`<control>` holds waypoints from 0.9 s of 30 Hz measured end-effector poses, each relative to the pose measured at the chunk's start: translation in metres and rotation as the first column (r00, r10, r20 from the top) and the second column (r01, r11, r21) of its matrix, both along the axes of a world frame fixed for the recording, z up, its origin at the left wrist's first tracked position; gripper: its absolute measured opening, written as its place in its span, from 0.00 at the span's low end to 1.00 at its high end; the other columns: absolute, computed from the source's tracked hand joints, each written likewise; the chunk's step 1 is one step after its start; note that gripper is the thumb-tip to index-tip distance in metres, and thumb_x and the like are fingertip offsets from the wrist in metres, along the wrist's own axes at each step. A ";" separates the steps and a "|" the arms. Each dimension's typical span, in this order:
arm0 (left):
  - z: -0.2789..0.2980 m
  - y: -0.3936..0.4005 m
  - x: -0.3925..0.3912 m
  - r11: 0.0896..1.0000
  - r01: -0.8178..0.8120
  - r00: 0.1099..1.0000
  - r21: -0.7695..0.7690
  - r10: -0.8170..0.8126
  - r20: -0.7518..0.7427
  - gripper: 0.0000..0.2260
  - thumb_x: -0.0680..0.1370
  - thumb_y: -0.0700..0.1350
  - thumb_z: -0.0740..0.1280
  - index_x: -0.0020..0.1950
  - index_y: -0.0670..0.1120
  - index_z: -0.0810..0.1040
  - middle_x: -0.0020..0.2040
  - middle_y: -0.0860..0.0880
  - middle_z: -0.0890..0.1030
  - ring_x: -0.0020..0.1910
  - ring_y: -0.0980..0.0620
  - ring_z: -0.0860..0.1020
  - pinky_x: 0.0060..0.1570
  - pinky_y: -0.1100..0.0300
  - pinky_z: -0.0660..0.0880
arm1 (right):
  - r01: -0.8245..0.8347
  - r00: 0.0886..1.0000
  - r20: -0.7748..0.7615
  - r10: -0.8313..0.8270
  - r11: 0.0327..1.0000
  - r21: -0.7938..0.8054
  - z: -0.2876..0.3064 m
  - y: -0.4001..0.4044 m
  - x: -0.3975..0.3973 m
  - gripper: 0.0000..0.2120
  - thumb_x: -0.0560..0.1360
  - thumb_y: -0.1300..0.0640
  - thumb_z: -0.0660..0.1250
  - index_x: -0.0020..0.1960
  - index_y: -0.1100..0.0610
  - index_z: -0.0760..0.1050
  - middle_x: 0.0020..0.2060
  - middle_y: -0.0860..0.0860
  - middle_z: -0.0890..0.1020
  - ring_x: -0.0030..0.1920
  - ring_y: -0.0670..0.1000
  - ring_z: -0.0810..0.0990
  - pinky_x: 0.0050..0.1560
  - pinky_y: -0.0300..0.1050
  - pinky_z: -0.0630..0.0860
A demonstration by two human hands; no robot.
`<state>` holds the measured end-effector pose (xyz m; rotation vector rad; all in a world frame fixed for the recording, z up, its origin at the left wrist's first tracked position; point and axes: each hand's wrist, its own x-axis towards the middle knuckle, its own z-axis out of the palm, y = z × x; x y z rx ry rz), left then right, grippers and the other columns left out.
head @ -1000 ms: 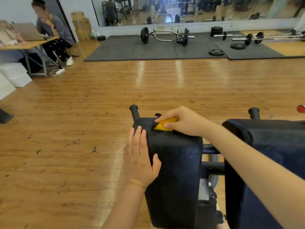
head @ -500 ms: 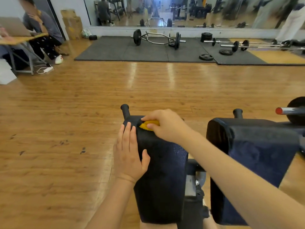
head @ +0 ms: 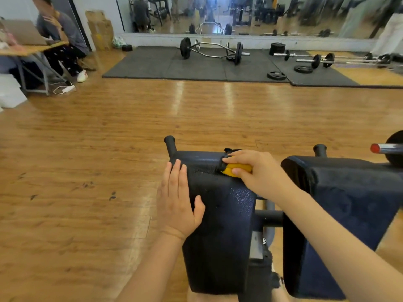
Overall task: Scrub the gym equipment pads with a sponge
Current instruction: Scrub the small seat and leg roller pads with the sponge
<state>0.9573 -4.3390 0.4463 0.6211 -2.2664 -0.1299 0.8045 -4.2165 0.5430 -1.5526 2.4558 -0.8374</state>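
Two dark pads: my right hand (head: pixel 259 171) grips one yellow sponge (head: pixel 236 169) on the left pad (head: pixel 220 214). My left hand (head: pixel 176 203) lies flat, fingers straight, against its side. The right pad (head: pixel 349 203) is untouched.

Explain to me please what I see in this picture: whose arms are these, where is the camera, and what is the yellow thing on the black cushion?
The camera sits on a person's head and looks forward and down, so the two bare arms belong to that person. No machine is involved. The right hand pinches a yellow sponge and presses it on the far end of the left pad, a dark padded cushion of a gym machine. The left hand lies flat on that pad's left side, fingers straight, probably to steady it. A second pad stands to the right, apart from it. Behind is a wooden floor, a barbell on black mats, and another person sitting at a desk.
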 end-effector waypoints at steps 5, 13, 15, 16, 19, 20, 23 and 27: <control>-0.001 0.001 0.001 0.999 -0.017 0.999 0.033 0.015 0.051 0.30 0.72 0.49 0.58 0.72 0.37 0.60 0.73 0.39 0.61 0.73 0.40 0.58 0.72 0.54 0.51 | -0.190 0.980 -0.029 0.194 0.974 0.121 0.010 -0.051 0.015 0.16 0.77 0.58 0.64 0.64 0.51 0.75 0.63 0.48 0.76 0.65 0.48 0.71 0.67 0.45 0.65; 0.009 0.004 0.007 0.996 -0.043 0.982 0.077 0.028 0.185 0.31 0.72 0.50 0.57 0.72 0.36 0.60 0.73 0.38 0.63 0.73 0.41 0.58 0.73 0.54 0.52 | -0.130 0.987 0.121 0.109 0.975 0.178 0.015 -0.086 0.012 0.13 0.78 0.54 0.62 0.62 0.50 0.76 0.60 0.49 0.78 0.61 0.51 0.74 0.62 0.46 0.70; 0.012 0.006 0.008 0.994 -0.049 0.977 0.101 0.027 0.213 0.30 0.73 0.51 0.57 0.71 0.37 0.61 0.72 0.38 0.66 0.73 0.42 0.59 0.72 0.51 0.56 | -0.107 0.994 0.050 0.101 0.984 0.140 0.014 -0.072 0.022 0.14 0.78 0.54 0.62 0.62 0.50 0.76 0.60 0.48 0.79 0.61 0.50 0.75 0.62 0.46 0.70; 0.013 0.006 0.008 0.993 -0.047 0.976 0.111 0.022 0.218 0.30 0.73 0.51 0.57 0.71 0.37 0.61 0.72 0.39 0.67 0.73 0.43 0.59 0.69 0.48 0.57 | -0.093 0.996 0.018 0.091 0.989 0.115 0.013 -0.065 0.027 0.14 0.78 0.54 0.62 0.62 0.50 0.76 0.60 0.47 0.78 0.61 0.49 0.74 0.62 0.45 0.70; 0.015 0.005 0.011 0.995 -0.042 0.969 0.093 0.018 0.245 0.29 0.74 0.52 0.56 0.71 0.38 0.62 0.72 0.40 0.67 0.72 0.44 0.60 0.67 0.48 0.60 | -0.049 0.997 -0.061 0.051 0.998 0.034 0.007 -0.042 0.039 0.15 0.78 0.55 0.61 0.64 0.50 0.74 0.64 0.46 0.75 0.66 0.47 0.70 0.66 0.43 0.65; 0.016 0.006 0.013 0.995 -0.044 0.966 0.086 0.021 0.256 0.29 0.74 0.52 0.56 0.72 0.38 0.61 0.72 0.40 0.67 0.73 0.44 0.59 0.66 0.49 0.60 | -0.043 0.995 -0.088 0.044 0.999 0.012 0.004 -0.034 0.041 0.15 0.79 0.55 0.60 0.65 0.50 0.73 0.66 0.46 0.73 0.67 0.47 0.68 0.67 0.41 0.62; 0.021 0.013 0.017 0.991 -0.089 0.956 0.102 0.057 0.288 0.30 0.74 0.54 0.54 0.73 0.39 0.59 0.74 0.41 0.65 0.73 0.46 0.58 0.64 0.51 0.64 | -0.023 0.984 -0.178 0.014 0.998 -0.051 -0.009 -0.018 0.048 0.16 0.78 0.57 0.61 0.65 0.51 0.73 0.66 0.48 0.73 0.67 0.48 0.69 0.66 0.37 0.58; 0.026 0.018 0.024 0.984 -0.159 0.917 0.079 0.118 0.380 0.35 0.73 0.59 0.53 0.73 0.38 0.59 0.74 0.39 0.64 0.73 0.43 0.59 0.64 0.45 0.64 | 0.067 0.966 -0.241 -0.094 0.991 -0.120 -0.014 -0.019 0.059 0.15 0.77 0.59 0.63 0.64 0.55 0.75 0.64 0.52 0.75 0.66 0.53 0.71 0.68 0.44 0.60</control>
